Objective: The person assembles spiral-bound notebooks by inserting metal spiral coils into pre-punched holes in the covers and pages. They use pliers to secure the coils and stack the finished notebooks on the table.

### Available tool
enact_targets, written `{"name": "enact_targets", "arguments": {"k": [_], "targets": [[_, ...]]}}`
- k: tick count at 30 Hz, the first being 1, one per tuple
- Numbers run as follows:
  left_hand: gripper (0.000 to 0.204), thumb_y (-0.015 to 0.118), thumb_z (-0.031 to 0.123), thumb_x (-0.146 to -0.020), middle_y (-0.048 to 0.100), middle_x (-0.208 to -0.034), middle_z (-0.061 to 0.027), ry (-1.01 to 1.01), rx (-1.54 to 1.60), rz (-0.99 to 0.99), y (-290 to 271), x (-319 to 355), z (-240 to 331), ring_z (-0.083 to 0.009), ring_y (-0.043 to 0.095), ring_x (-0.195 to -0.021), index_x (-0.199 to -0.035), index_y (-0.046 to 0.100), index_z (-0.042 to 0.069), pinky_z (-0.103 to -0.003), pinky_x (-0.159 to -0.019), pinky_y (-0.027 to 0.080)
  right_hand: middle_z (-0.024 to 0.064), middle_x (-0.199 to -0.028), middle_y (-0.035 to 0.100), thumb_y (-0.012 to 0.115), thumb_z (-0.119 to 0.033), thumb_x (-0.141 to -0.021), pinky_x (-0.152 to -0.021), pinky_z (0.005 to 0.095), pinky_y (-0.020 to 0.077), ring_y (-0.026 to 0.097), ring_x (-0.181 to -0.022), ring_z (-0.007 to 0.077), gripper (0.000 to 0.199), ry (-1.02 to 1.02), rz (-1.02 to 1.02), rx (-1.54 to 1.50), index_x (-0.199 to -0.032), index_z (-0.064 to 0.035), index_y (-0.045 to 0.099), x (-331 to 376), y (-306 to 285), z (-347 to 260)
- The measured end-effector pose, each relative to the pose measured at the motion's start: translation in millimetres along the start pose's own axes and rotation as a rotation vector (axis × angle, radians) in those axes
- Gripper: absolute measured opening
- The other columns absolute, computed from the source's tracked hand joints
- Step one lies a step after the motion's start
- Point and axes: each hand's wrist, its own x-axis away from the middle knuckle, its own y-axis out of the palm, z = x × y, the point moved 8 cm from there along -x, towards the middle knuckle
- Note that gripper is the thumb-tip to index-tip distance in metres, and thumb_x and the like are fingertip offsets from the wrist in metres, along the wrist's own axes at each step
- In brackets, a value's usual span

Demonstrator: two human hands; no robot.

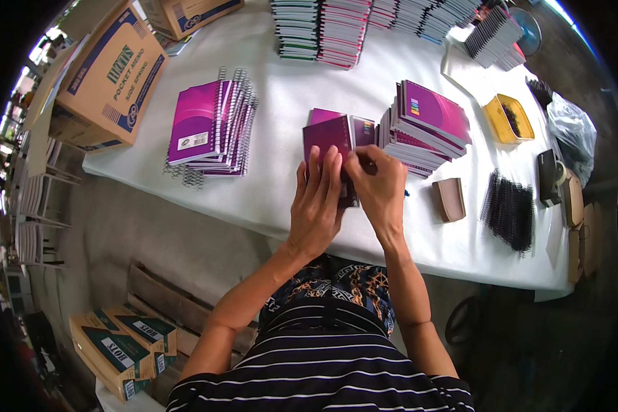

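My left hand (317, 200) lies flat on a small purple notebook (328, 136) on the white table (275, 199), fingers pressing its cover. My right hand (379, 184) pinches at the notebook's right edge, fingers closed on it or on something small there; I cannot tell which. Just right of the hands is a pile of unbound purple notebooks (427, 125). To the left lies a fanned stack of purple spiral-bound notebooks (211, 125).
Tall stacks of notebooks (323, 31) line the table's far side. A bundle of black spiral coils (509, 209), a brown block (450, 199) and a yellow tray (507, 118) sit at right. Cardboard boxes (110, 79) stand at far left; more boxes (120, 347) on the floor.
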Motion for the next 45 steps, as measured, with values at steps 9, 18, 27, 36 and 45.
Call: {"name": "enact_targets", "arguments": {"k": [9,18,27,36,45], "targets": [[0.056,0.061,0.032,-0.093,0.055,-0.135,-0.016,-0.243,0.955,-0.556,2.4,5.2,-51.1,-0.0271,0.047,-0.131,-0.138,0.049,0.001,-0.038,-0.112,0.031,0.0071,-0.11,0.061,0.08,-0.014,-0.077,-0.099,0.0377,0.0434,0.054,-0.114,0.0197,0.049,-0.126,-0.362,-0.473,-0.117,-0.0045,0.053,31.0,-12.4,60.8],[0.099,0.072,0.045,-0.08,0.028,-0.155,-0.0189,-0.224,0.581,-0.266,-25.8,-4.8,-53.8,-0.03,0.023,-0.145,-0.153,0.018,0.005,-0.042,-0.117,0.021,0.0053,-0.099,0.063,0.069,-0.008,-0.087,-0.078,0.0289,0.0462,0.06,-0.091,0.0156,0.023,0.102,-0.308,-0.438,-0.104,-0.0029,0.055,57.5,29.0,82.6],[0.065,0.066,0.029,-0.086,0.056,-0.136,-0.008,0.158,-0.275,-0.522,29.1,-5.8,15.1,-0.0346,0.051,-0.126,-0.143,0.042,0.009,-0.048,-0.101,0.043,0.0085,-0.101,0.066,0.078,-0.003,-0.074,-0.088,0.0329,0.0494,0.063,-0.098,0.0214,0.035,-0.301,-0.335,-0.173,-0.105,-0.0011,0.062,40.1,-52.6,55.0],[0.054,0.063,0.027,-0.089,0.064,-0.124,-0.0063,0.275,-0.225,-0.492,30.3,-10.0,27.9,-0.0325,0.062,-0.112,-0.139,0.049,0.01,-0.043,-0.088,0.051,0.0169,-0.097,0.067,0.072,-0.024,-0.079,-0.079,0.0448,0.0506,0.066,-0.091,0.0325,0.028,0.361,0.419,1.301,-0.095,-0.002,0.067,-44.4,-278.0,247.9],[0.047,0.068,0.036,-0.084,0.07,-0.113,0.0021,0.286,-0.312,-0.38,26.6,-9.8,29.5,-0.0319,0.065,-0.107,-0.128,0.061,0.019,-0.038,-0.085,0.053,0.021,-0.1,0.066,0.068,-0.023,-0.079,-0.08,0.0452,0.0523,0.065,-0.093,0.0355,0.029,0.327,0.188,1.233,-0.096,0.0003,0.065,-58.3,-274.9,254.9]]}}
